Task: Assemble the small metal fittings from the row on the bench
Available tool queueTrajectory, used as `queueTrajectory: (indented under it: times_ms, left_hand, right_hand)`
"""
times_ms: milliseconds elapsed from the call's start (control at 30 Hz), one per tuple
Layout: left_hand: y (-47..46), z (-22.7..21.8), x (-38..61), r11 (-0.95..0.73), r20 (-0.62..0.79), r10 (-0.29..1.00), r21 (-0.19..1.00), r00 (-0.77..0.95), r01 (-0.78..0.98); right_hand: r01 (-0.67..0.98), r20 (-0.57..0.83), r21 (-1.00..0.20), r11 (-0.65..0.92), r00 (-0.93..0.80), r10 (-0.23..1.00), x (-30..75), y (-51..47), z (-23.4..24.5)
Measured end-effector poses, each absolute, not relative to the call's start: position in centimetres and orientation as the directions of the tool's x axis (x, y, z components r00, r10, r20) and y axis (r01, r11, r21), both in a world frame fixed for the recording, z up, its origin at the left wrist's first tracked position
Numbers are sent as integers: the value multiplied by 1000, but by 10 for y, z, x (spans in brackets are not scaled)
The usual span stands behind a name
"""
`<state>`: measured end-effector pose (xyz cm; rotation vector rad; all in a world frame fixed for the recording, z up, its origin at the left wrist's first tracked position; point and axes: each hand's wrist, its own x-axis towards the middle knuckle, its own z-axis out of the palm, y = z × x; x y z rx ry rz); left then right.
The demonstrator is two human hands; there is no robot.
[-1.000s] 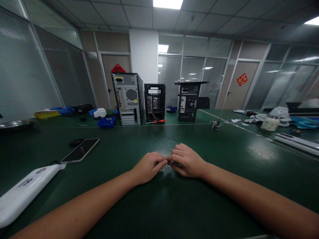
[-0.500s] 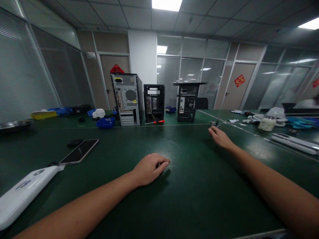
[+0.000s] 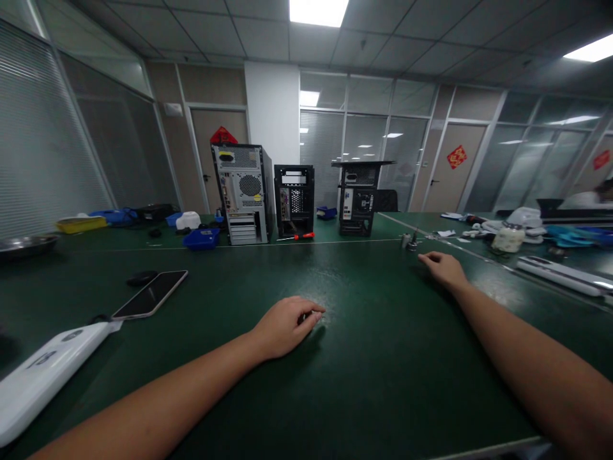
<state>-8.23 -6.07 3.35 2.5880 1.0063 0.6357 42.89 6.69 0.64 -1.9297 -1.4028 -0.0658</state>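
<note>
My left hand [image 3: 288, 327] rests on the green table [image 3: 364, 370], its thumb and fingers brought together in a pinch. Whatever may be between those fingertips is too small or hidden to make out. To the right, my right hand [image 3: 444, 269] hovers low over the table with its fingers loosely stretched and no object visible in them. Just beyond its fingertips, apart from them, stand a small metal cylinder [image 3: 405, 241] and a small metal piece with a thin upright pin [image 3: 414, 242].
Three computer cases, one tall [image 3: 244, 191], one open black [image 3: 294, 198] and one black [image 3: 357, 201], stand at the back. A red-handled screwdriver [image 3: 303, 236] lies before the middle one. Left are a phone [image 3: 152, 295] and a white device [image 3: 52, 367]; right, a long white device [image 3: 560, 275].
My right hand has let go of the small metal parts and drawn back to the right, leaving them standing on the table. The left hand stays in place.
</note>
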Motion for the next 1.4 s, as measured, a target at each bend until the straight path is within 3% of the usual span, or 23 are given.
queueTrajectory:
  times_ms: [133,233,300,433,533,800,1300,1400]
  left_hand:
    - [-58,32,-82,-722,310,684,416,660,553]
    - [-54,28,-83,-725,315,681,419,661,547]
    - [-53,27,-84,-726,314,679,420,664,544]
    - [-55,29,-85,-723,310,683,417,662,551]
    - [-56,31,-85,-723,311,684,412,660,555]
    - [-55,30,-83,-721,303,684,417,664,553]
    - [-57,31,-84,-737,311,668,400,676,544]
    - [-58,32,-83,-739,308,666,397,680,544]
  right_hand:
    - [752,530,-658,-32,494,690,433,56,19]
    - [736,568,-672,78,445,693,435,52,26]
    - [774,584,-627,87,393,711,438,50,30]
    - [904,548,-419,-83,324,771,451,47,35]
    - [927,494,-342,-152,315,811,460,46,37]
    - [936,375,-293,-193,299,877,455,41,38]
    - [961,436,-229,-153,242,867,464,53,23]
    - [957,388,-229,-180,260,885,464,55,22]
